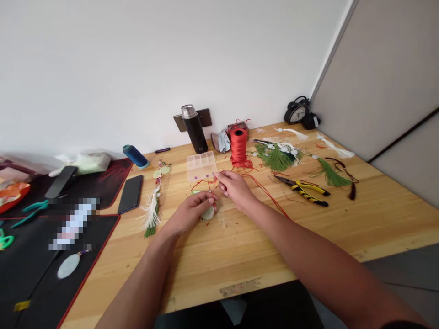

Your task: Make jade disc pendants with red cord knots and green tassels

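My left hand (190,211) is closed, its thumb and fingers pinching a red cord (213,188) close to the tabletop. Under those fingertips a round pale pendant (207,214) shows in part. Just to the right, my right hand (236,188) is also closed, its fingertips pinched on the upper part of the same cord. Directly beyond the hands lies a clear plastic compartment box (201,161) with a few small purple beads along its near edge. Loose red strands lead from behind my right hand toward a big red thread spool (238,145).
Yellow-black pliers (305,188) and green tassels (277,157) lie to the right. Leftward are a white tassel (151,208), a phone (130,194) and a blue thread spool (136,156). A black thermos (195,130) stands by the wall; an alarm clock (297,112) sits in the corner.
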A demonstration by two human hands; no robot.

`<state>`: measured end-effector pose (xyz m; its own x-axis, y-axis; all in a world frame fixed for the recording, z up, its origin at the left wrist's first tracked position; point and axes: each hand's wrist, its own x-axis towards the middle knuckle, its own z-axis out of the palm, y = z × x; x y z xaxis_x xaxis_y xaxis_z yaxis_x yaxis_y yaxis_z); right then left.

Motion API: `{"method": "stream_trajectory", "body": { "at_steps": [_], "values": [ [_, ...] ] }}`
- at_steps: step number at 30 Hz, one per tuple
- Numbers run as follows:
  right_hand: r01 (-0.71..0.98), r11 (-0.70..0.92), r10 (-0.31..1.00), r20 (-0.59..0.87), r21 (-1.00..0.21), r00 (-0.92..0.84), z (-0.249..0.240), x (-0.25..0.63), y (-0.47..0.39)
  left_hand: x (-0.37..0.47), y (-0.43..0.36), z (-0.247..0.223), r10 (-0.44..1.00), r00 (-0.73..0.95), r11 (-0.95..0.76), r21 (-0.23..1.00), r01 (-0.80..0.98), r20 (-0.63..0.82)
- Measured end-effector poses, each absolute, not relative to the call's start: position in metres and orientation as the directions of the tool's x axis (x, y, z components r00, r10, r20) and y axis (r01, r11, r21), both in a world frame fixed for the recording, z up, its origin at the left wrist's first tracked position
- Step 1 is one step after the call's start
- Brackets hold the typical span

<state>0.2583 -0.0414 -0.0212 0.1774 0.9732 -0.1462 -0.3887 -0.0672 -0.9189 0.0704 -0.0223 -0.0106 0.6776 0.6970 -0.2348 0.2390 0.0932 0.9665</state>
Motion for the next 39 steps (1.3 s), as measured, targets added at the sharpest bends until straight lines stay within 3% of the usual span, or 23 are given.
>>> {"method": "stream_trajectory", "body": {
  "at_steps": [9,13,18,29,33,39],
  "values": [
    [-0.374,-0.059,0.964,-0.15,-0.926,0.219,-0.026,0.258,-0.039,0.072,-0.016,-0.016,0.849,0.482,0.19,0.977,0.099,-0.214],
    [-0.18,0.006,0.996,-0.01,-0.984,0.088,-0.031,0.25,-0.044,0.071,-0.012,-0.019,0.91,0.389,0.145,0.989,0.017,-0.14],
    [0.031,0.083,0.996,0.083,-0.996,0.018,-0.034,0.245,-0.049,0.071,-0.012,-0.018,0.921,0.384,0.053,0.997,0.053,-0.07],
    [0.033,0.066,0.967,0.072,-0.997,0.243,-0.036,0.253,-0.04,0.069,-0.012,-0.016,0.941,0.332,0.019,0.989,0.146,-0.066],
    [0.097,0.138,0.98,0.15,-0.986,0.13,-0.032,0.249,-0.047,0.069,-0.012,-0.016,0.94,0.338,0.008,0.99,0.139,-0.055],
    [0.367,0.136,0.989,0.145,-0.92,-0.003,-0.029,0.244,-0.057,0.072,-0.015,-0.014,0.934,0.352,0.006,0.988,0.153,-0.06]
  ]
}}
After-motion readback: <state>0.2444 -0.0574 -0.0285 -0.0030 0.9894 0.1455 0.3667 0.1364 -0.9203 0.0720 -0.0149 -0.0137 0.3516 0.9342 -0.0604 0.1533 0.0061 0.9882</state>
